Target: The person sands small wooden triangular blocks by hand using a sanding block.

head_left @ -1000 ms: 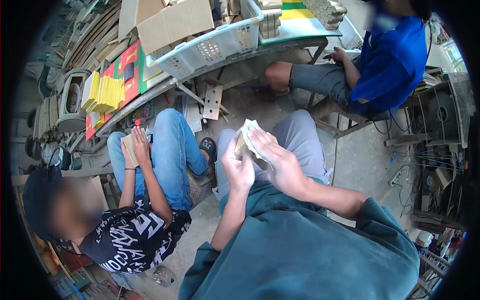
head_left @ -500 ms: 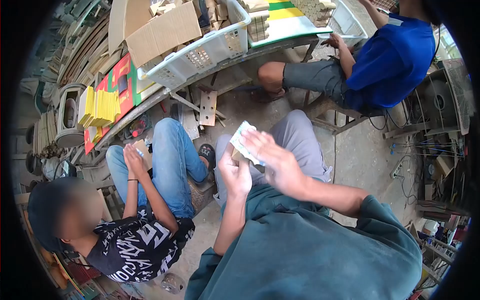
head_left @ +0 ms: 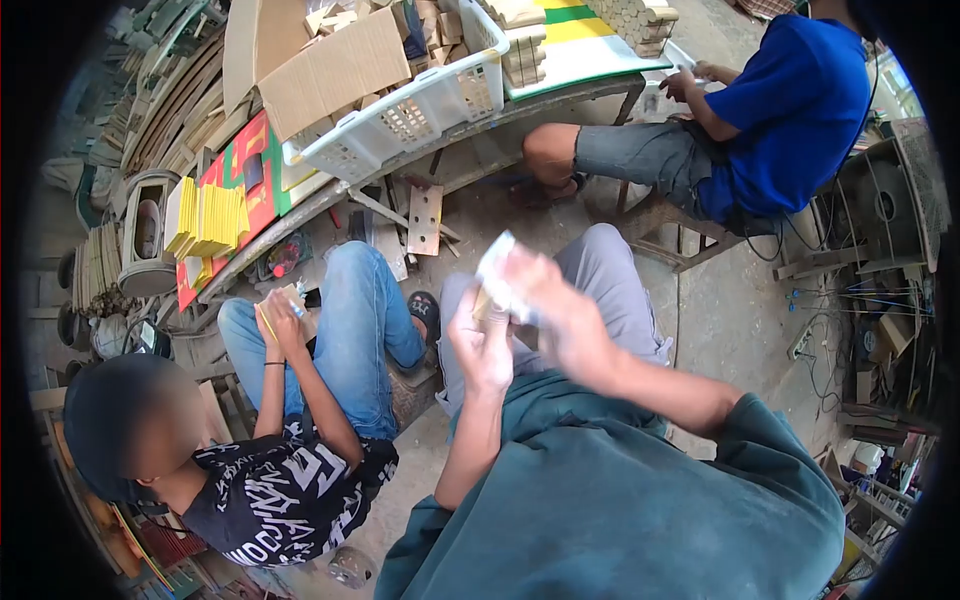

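Note:
Above my lap, my left hand (head_left: 483, 345) is closed round a small pale wooden piece (head_left: 484, 303), mostly hidden by the fingers. My right hand (head_left: 560, 300), smeared by motion, presses a whitish patterned sheet (head_left: 497, 262) against that piece. The sheet's upper end sticks out above the fingers. Whether it is paper or cloth cannot be made out.
A co-worker in a black shirt (head_left: 300, 490) sits at the left, holding a wooden piece. Another in blue (head_left: 790, 110) sits at the upper right. Ahead, a bench holds a white crate (head_left: 400, 125) of wood blocks, a cardboard box (head_left: 335, 75) and yellow pieces (head_left: 212, 218).
My right hand has shifted slightly with the sheet over the piece, and is more blurred. The co-worker in blue has brought both hands together near the bench's end. The whole view has shifted slightly.

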The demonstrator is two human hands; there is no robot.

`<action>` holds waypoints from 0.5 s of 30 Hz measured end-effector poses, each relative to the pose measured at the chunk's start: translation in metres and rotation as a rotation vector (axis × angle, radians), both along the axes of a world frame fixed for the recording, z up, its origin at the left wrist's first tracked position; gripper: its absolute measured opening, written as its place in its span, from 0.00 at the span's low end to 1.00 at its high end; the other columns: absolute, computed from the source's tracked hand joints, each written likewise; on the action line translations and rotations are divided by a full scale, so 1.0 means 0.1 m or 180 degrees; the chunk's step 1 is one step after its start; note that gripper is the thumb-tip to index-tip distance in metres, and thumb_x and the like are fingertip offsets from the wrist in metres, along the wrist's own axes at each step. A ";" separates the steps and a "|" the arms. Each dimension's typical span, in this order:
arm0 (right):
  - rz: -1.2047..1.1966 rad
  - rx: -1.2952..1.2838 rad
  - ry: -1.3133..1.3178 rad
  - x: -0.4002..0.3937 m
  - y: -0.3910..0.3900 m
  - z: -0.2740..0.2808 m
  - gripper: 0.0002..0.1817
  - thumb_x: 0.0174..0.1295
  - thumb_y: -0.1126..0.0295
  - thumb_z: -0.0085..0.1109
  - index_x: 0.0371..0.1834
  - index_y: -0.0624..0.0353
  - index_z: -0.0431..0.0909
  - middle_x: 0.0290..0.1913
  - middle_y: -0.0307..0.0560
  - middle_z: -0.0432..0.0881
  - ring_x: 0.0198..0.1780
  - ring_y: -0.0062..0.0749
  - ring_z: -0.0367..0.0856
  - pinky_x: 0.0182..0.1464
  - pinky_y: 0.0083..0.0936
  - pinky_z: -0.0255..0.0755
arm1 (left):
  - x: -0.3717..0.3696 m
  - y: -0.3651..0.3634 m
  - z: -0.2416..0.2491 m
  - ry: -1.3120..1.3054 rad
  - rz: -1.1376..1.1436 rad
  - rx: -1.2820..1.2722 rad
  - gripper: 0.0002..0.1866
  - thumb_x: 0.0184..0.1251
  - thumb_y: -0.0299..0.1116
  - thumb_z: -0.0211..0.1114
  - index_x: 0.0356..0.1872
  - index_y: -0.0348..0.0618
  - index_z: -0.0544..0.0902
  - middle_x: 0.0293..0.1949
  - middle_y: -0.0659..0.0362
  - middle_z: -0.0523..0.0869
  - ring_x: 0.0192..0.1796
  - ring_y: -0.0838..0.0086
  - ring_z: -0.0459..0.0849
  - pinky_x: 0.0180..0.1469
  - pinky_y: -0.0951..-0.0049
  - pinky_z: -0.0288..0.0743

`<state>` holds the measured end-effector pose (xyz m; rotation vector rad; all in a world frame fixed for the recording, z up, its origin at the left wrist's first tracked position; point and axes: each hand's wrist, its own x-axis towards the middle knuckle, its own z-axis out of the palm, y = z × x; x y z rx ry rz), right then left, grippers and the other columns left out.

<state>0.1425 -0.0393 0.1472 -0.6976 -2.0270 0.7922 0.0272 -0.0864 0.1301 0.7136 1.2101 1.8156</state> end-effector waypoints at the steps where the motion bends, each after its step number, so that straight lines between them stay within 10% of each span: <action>1: -0.0158 -0.0123 -0.0116 -0.04 0.15 0.00 0.33 0.43 0.87 0.54 0.60 0.65 0.73 0.63 0.61 0.73 0.67 0.54 0.68 0.70 0.39 0.62 | 0.02 0.00 0.03 -0.0299 -0.0268 0.0108 0.23 0.73 0.32 0.59 0.61 0.24 0.69 0.40 0.57 0.80 0.36 0.78 0.76 0.40 0.76 0.73; 10: -0.0616 -0.0198 -0.0452 0.12 0.64 -0.33 0.35 0.42 0.93 0.46 0.60 0.65 0.73 0.61 0.61 0.74 0.67 0.53 0.69 0.69 0.38 0.62 | 0.01 -0.02 0.14 -0.0941 -0.0913 0.0737 0.30 0.69 0.35 0.63 0.64 0.24 0.65 0.52 0.49 0.79 0.40 0.73 0.80 0.39 0.73 0.75; 15: -0.0796 -0.1174 0.0331 0.20 0.28 0.01 0.34 0.51 0.94 0.41 0.64 0.64 0.71 0.61 0.58 0.77 0.64 0.39 0.76 0.64 0.27 0.65 | -0.07 0.08 0.31 -0.1089 -0.0677 0.0536 0.26 0.73 0.38 0.57 0.68 0.43 0.64 0.57 0.52 0.77 0.48 0.69 0.77 0.49 0.65 0.70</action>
